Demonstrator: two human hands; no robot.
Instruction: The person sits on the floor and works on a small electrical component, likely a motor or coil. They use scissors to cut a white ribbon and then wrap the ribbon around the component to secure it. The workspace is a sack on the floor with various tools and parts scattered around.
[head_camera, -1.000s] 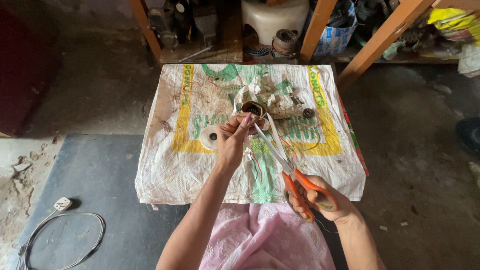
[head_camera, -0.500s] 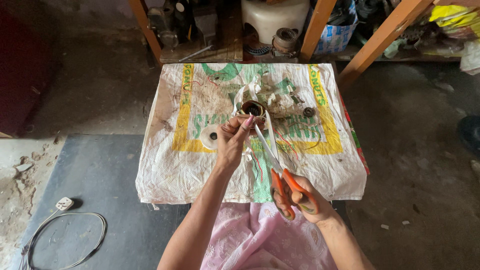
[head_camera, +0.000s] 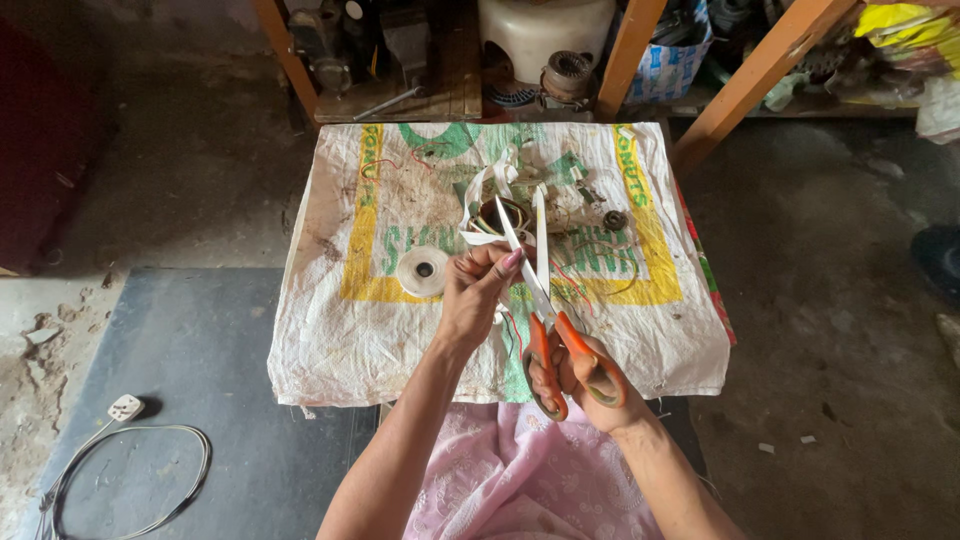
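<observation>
The right hand (head_camera: 590, 375) is closed through the loops of the orange-handled scissors (head_camera: 545, 300), thumb in one loop and fingers in the other. The blades stand parted in a narrow V, tips pointing away from the body toward the middle of the work surface. This grip keeps the blades ready to close on whatever is fed between them.

The left hand (head_camera: 480, 290) is pinched shut on a white strip (head_camera: 480, 238) (tape or thin band; the material cannot be told). The strip runs from the fingertips to the left blade's edge and up toward a small wound coil (head_camera: 500, 213) lying just beyond the blade tips. Holding the strip taut near the blades appears to give a clean line of cut.

Both hands work over a woven sack (head_camera: 400, 330) spread flat as a mat, printed in yellow and green and heavily soiled. On it, left of the left hand, lies a white round spool (head_camera: 423, 270). Thin red and dark wire offcuts (head_camera: 575, 285) lie scattered near the scissors, and a small dark round part (head_camera: 614, 219) sits to the right of the coil.

Beyond the sack, wooden legs (head_camera: 765, 70) frame a low shelf with metal parts. On the floor at lower left lies a white plug with grey cable (head_camera: 125, 410).
</observation>
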